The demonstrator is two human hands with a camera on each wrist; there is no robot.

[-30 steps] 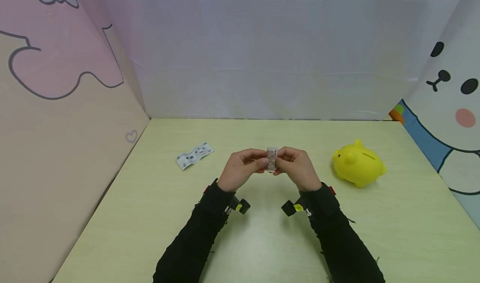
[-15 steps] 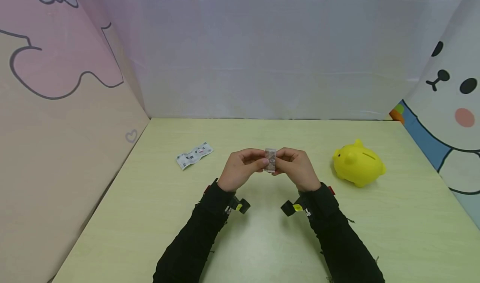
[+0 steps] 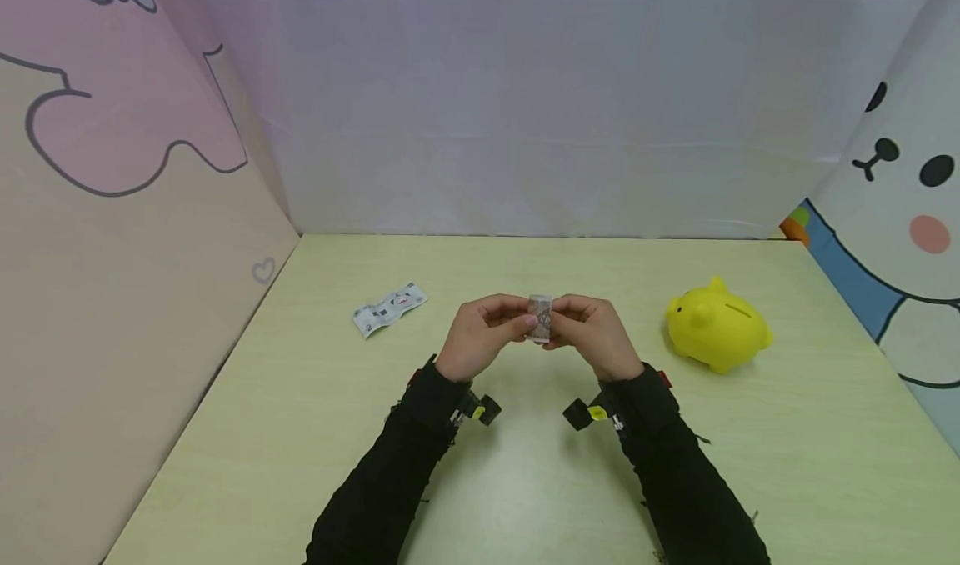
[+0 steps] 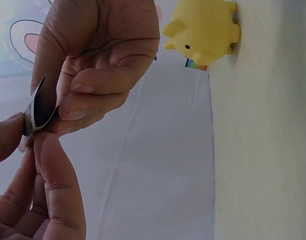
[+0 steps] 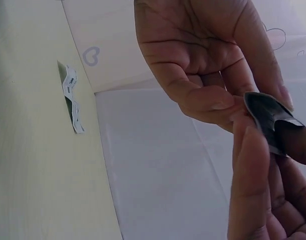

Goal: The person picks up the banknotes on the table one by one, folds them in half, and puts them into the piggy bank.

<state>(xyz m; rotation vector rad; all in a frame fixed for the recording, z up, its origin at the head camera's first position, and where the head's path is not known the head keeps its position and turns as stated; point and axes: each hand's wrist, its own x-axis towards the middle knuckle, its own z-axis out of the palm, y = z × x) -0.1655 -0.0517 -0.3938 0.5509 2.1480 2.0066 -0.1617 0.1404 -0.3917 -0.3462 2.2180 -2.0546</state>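
Observation:
Above the middle of the table, my left hand (image 3: 480,336) and right hand (image 3: 597,337) face each other. Both pinch a small folded banknote (image 3: 539,315) between them with thumbs and fingers. From the left wrist, the banknote (image 4: 37,112) appears edge-on, bent into a narrow open fold. In the right wrist view its dark inner side shows, with the right thumb (image 5: 299,143) against the inside. Part of the banknote is hidden by fingers. Another creased banknote (image 3: 390,310) lies on the table, left of my hands.
A yellow piggy bank (image 3: 717,328) with a slot on its back stands on the table (image 3: 525,482), right of my right hand. A white curtain (image 3: 525,115) hangs along the back edge. Printed cartoon panels flank both sides.
Between my fingers, the folded banknote has shifted and turned slightly to the left. Both hands stay nearly in place. The piggy bank and the other banknote have not moved.

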